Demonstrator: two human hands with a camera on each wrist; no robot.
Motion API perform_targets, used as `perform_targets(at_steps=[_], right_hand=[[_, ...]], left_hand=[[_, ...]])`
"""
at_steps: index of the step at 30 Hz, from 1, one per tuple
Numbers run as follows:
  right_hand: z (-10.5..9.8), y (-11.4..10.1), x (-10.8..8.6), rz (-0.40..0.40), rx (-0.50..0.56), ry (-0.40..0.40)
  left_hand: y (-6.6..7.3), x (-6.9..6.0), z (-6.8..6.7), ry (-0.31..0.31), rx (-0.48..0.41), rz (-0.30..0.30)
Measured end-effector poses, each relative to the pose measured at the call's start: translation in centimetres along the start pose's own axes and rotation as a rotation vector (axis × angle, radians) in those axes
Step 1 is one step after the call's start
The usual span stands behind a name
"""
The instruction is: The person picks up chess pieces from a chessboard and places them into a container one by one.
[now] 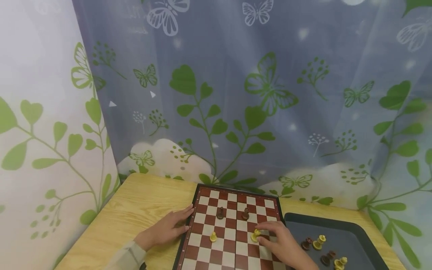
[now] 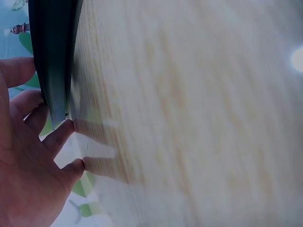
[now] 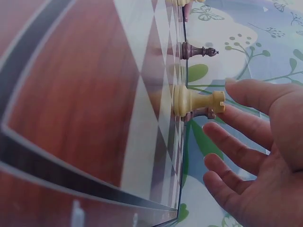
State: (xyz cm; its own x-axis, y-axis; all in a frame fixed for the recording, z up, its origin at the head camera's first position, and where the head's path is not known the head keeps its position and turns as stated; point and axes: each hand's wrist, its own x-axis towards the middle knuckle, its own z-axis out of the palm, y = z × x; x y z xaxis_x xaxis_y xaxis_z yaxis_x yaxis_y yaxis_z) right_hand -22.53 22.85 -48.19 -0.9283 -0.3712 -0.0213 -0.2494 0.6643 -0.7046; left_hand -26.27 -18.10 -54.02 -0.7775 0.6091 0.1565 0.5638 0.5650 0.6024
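Note:
A chessboard (image 1: 229, 225) with red-brown and white squares lies on the table. My left hand (image 1: 170, 227) rests along its left edge, fingers extended; the left wrist view shows fingertips (image 2: 64, 127) at the board's dark side (image 2: 54, 56) and the wood. My right hand (image 1: 281, 240) is around the top of a yellow rook (image 3: 196, 101) standing upright on the right half. Its thumb and index finger lie on either side, the thumb seemingly slightly apart from it. Farther back stand a dark bishop (image 3: 196, 50) and another dark piece (image 1: 245, 213). A small yellow piece (image 1: 213, 236) stands left of centre.
A dark tray (image 1: 357, 225) to the right of the board holds several pieces, including a yellow one (image 1: 319, 242) and a dark one (image 1: 306, 243). The wooden table (image 1: 145, 195) extends leftward. A patterned curtain (image 1: 229, 93) hangs behind the board.

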Motion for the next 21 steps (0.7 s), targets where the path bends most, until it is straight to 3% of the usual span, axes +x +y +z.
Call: perform_targets(at_steps=[3, 8, 21], right_hand=[[0.22, -0.01, 0.04, 0.017, 0.023, -0.016], [0.31, 0.56, 0.30, -0.040, 0.076, -0.075], [-0.05, 0.50, 0.84, -0.121, -0.056, -0.014]], left_hand=[[-0.12, -0.25, 0.04, 0.001, 0.008, 0.000], [0.00, -0.61, 0.10, -0.006, -0.003, -0.003], [0.14, -0.26, 0.07, 0.018, 0.027, 0.002]])
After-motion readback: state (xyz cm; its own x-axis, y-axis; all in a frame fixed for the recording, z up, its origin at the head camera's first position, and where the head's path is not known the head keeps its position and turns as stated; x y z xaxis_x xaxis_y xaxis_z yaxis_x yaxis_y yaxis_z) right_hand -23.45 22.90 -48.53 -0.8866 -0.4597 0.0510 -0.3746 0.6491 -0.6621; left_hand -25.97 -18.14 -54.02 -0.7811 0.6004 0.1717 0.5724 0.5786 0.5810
